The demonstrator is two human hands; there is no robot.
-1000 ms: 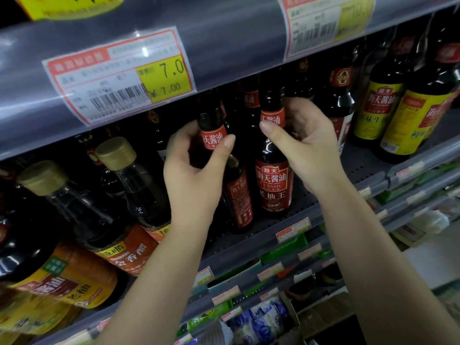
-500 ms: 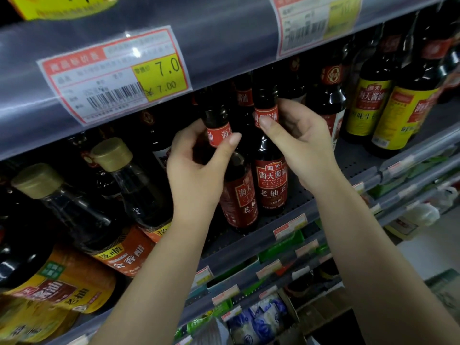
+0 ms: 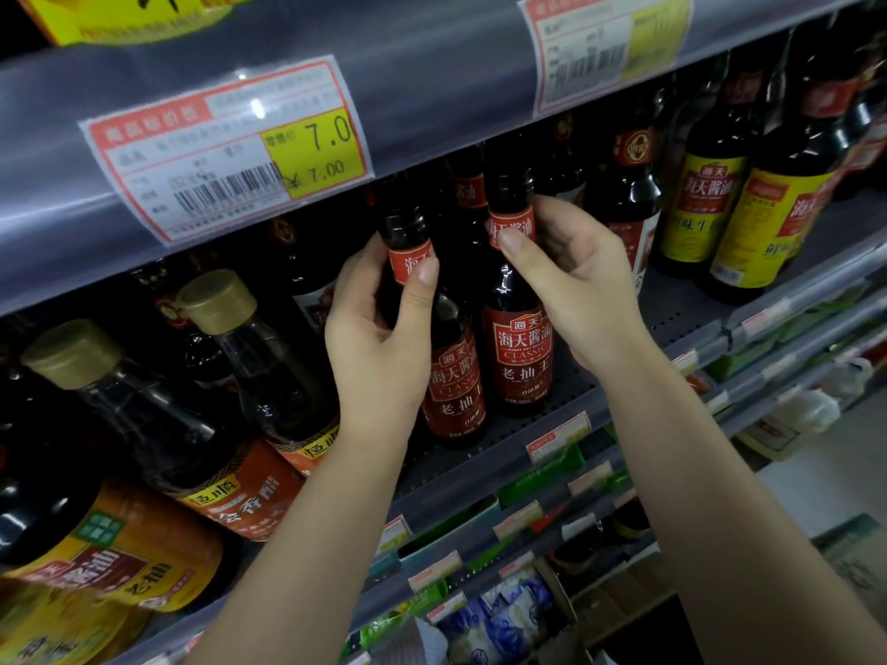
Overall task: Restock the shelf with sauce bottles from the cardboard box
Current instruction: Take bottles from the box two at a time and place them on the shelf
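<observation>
At the centre of the frame the left hand (image 3: 379, 338) is wrapping its grip around the neck of one red-labelled sauce bottle (image 3: 444, 371), thumb lying across the neck label, while the right hand (image 3: 576, 290) is pinching the neck of a second sauce bottle (image 3: 521, 348) just beside it. Both bottles are standing near the front edge of the shelf (image 3: 542, 424), touching or nearly touching each other. The cardboard box is not clearly showing here. Holding so high on the necks is leaving the heavy bases free to swing, so a nudge could be tipping a bottle off the edge or knocking it against the dark bottles behind (image 3: 624, 199). The shelf rail above (image 3: 432, 79) is also crowding the caps.
</observation>
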